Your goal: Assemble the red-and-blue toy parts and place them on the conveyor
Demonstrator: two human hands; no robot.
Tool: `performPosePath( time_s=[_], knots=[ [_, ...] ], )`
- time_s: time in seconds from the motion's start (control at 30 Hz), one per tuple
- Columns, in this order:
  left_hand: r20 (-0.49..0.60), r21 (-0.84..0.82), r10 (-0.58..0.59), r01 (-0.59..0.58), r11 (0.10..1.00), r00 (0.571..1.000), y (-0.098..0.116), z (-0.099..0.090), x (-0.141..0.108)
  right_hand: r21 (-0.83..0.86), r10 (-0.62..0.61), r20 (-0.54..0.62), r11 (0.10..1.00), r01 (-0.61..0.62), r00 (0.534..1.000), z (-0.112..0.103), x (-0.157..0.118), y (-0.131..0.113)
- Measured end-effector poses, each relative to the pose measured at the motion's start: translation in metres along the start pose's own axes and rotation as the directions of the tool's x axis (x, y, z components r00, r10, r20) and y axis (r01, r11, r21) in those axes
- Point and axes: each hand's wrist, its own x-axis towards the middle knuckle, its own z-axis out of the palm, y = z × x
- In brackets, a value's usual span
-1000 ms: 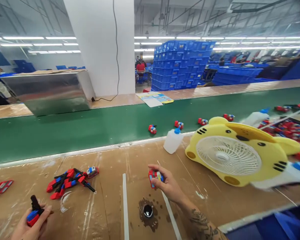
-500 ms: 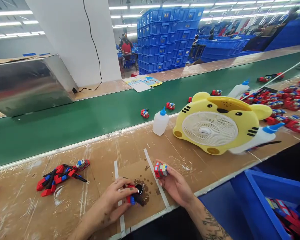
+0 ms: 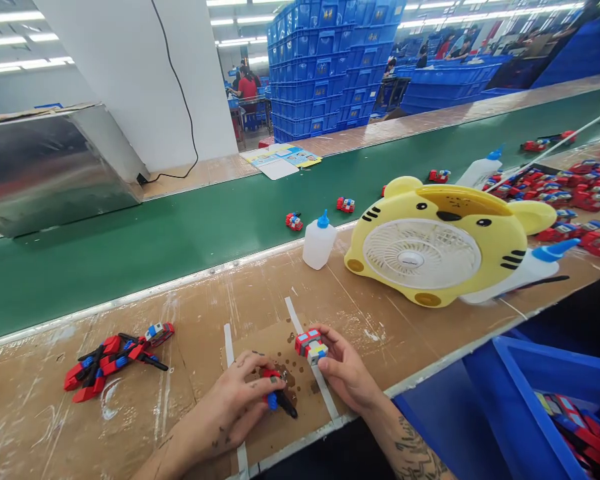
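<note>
My left hand point(image 3: 245, 393) is closed around a red, blue and black toy piece point(image 3: 283, 404), whose black end points down to the right over the stained cardboard. My right hand point(image 3: 347, 370) pinches a red and grey toy truck body point(image 3: 311, 346) with light blue windows and a yellow patch, just right of the left hand's piece. The two pieces are apart. To the left lies a small heap of red, blue and black toy parts point(image 3: 113, 360). Dark wet spots point(image 3: 291, 380) mark the cardboard between two white tape strips point(image 3: 229, 343).
Behind the cardboard-covered bench point(image 3: 195, 320) runs a green conveyor belt point(image 3: 220, 213) carrying small red toys point(image 3: 294, 221). A white bottle with blue nozzle point(image 3: 319, 243) and a yellow tiger-faced fan point(image 3: 430, 250) stand ahead right. A blue crate point(image 3: 510, 380) is at lower right.
My right hand has turned the truck body and brought it slightly down and left. My left hand has shifted its piece a little right, and the round dark liquid spot beside it is now covered.
</note>
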Motion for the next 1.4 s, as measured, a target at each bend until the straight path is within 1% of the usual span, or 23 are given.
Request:
performPosePath(
  time_s=[0.03,0.1,0.2,0.3,0.4,0.5,0.57,0.63,0.67,0.73,0.8,0.83,0.87,0.9,0.93,0.97,1.03,1.07,1.13,1.2,1.23,1.3,1.4],
  knots=[
    [-0.080,-0.134,-0.033,0.022,0.991,0.996,-0.005,0.003,-0.002,-0.008,0.003,0.013,1.000,-0.003,1.000,0.003,0.001,0.000],
    [-0.236,-0.406,-0.141,0.034,0.913,0.962,-0.016,0.012,-0.006,-0.016,0.007,0.038,1.000,-0.007,0.999,0.010,0.004,0.001],
    [-0.357,-0.711,-0.338,-0.018,0.703,0.871,-0.027,0.024,-0.006,-0.032,0.017,0.098,0.999,-0.014,0.995,0.018,0.010,0.006],
    [-0.373,-0.814,-0.429,-0.068,0.577,0.822,-0.026,0.029,-0.001,-0.069,0.021,0.158,0.998,-0.010,0.987,0.023,0.013,0.013],
    [-0.385,-0.826,-0.453,-0.081,0.559,0.804,-0.022,0.028,0.004,-0.161,0.010,0.182,0.987,0.019,0.983,0.026,0.013,0.017],
    [-0.394,-0.818,-0.473,-0.066,0.571,0.788,-0.022,0.028,0.007,-0.377,-0.030,0.173,0.921,0.095,0.984,0.029,0.010,0.015],
    [-0.425,-0.802,-0.501,-0.058,0.594,0.754,-0.024,0.032,0.010,-0.582,-0.102,0.154,0.794,0.173,0.983,0.034,0.009,0.013],
    [-0.477,-0.790,-0.519,-0.087,0.606,0.709,-0.024,0.038,0.017,-0.755,-0.220,0.183,0.592,0.281,0.958,0.043,0.010,0.011],
    [-0.505,-0.787,-0.519,-0.120,0.606,0.689,-0.023,0.041,0.022,-0.804,-0.294,0.234,0.478,0.354,0.927,0.050,0.012,0.011],
    [-0.577,-0.767,-0.522,-0.198,0.610,0.628,-0.017,0.044,0.034,-0.820,-0.442,0.378,0.247,0.516,0.814,0.065,0.018,0.013],
    [-0.652,-0.728,-0.538,-0.244,0.640,0.535,-0.011,0.039,0.048,-0.783,-0.549,0.482,0.079,0.617,0.682,0.082,0.028,0.016],
    [-0.684,-0.705,-0.540,-0.253,0.663,0.490,-0.009,0.033,0.055,-0.770,-0.582,0.503,0.034,0.638,0.639,0.089,0.034,0.016],
    [-0.706,-0.683,-0.530,-0.250,0.687,0.470,-0.009,0.025,0.061,-0.767,-0.600,0.507,0.013,0.641,0.619,0.094,0.040,0.015],
    [-0.719,-0.659,-0.505,-0.238,0.713,0.477,-0.010,0.014,0.067,-0.776,-0.599,0.500,0.011,0.631,0.625,0.096,0.045,0.013],
    [-0.725,-0.629,-0.469,-0.206,0.750,0.504,-0.014,0.002,0.074,-0.791,-0.583,0.488,0.018,0.611,0.649,0.095,0.050,0.010],
    [-0.721,-0.579,-0.432,-0.127,0.806,0.541,-0.020,-0.013,0.083,-0.811,-0.562,0.472,0.025,0.585,0.679,0.092,0.055,0.006],
    [-0.689,-0.406,-0.392,0.123,0.906,0.610,-0.038,-0.046,0.107,-0.857,-0.528,0.421,0.033,0.514,0.737,0.078,0.059,-0.002],
    [-0.656,-0.268,-0.399,0.297,0.917,0.641,-0.049,-0.064,0.123,-0.876,-0.522,0.392,0.038,0.480,0.757,0.068,0.059,-0.006],
    [-0.611,-0.169,-0.440,0.435,0.885,0.658,-0.074,-0.098,0.163,-0.890,-0.508,0.367,0.053,0.454,0.779,0.048,0.056,-0.011],
    [-0.537,-0.117,-0.517,0.548,0.828,0.667,-0.099,-0.128,0.204,-0.872,-0.471,0.399,0.070,0.484,0.787,0.031,0.048,-0.013],
    [-0.503,-0.093,-0.561,0.604,0.792,0.658,-0.110,-0.139,0.223,-0.857,-0.450,0.428,0.075,0.511,0.784,0.024,0.043,-0.014],
    [-0.460,-0.052,-0.636,0.696,0.716,0.620,-0.126,-0.156,0.253,-0.821,-0.421,0.491,0.070,0.567,0.762,0.014,0.033,-0.014],
    [-0.440,-0.026,-0.697,0.768,0.641,0.567,-0.139,-0.161,0.275,-0.784,-0.400,0.559,0.033,0.620,0.727,0.004,0.023,-0.014]
  ],
)
